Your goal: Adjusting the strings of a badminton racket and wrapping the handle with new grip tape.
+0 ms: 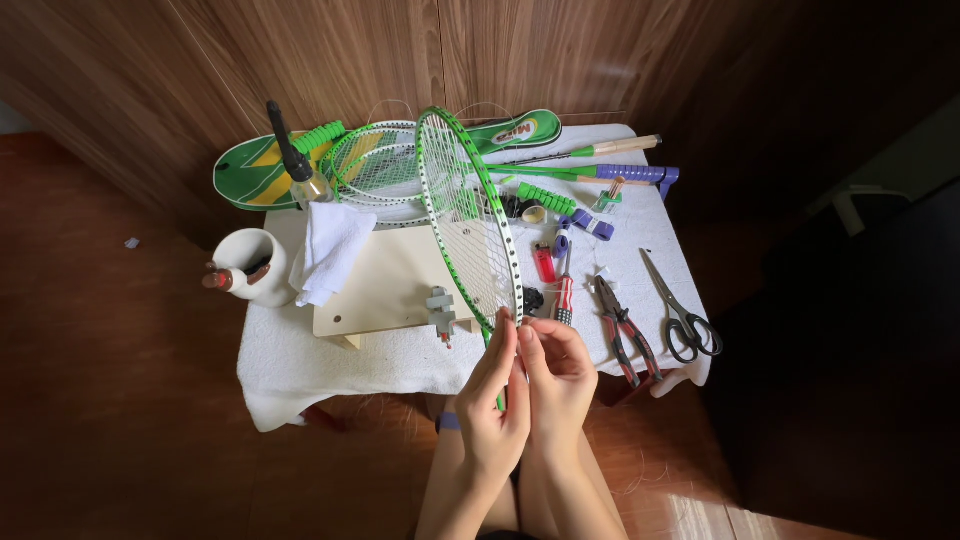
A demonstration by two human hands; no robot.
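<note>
Your L hand (497,405) + R hand (560,375): both grips pinching bottom rim of green-framed, white-strung badminton racket (468,215), upright over white-clothed counter (350,360); red-handled pliers (622,328) nearby.

Looks like a home hobby corner set up for racket repair: a small bench (300,370) draped in white towel, on a reddish wood floor (120,400) against brown wood-panel walls (200,60), with red-handled pliers (625,335), black-handled scissors (685,318) and spare green badminton rackets (385,165)

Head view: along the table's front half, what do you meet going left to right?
White cup → white cloth → wooden board → green racket, pinched by both hands → pliers → scissors.
</note>
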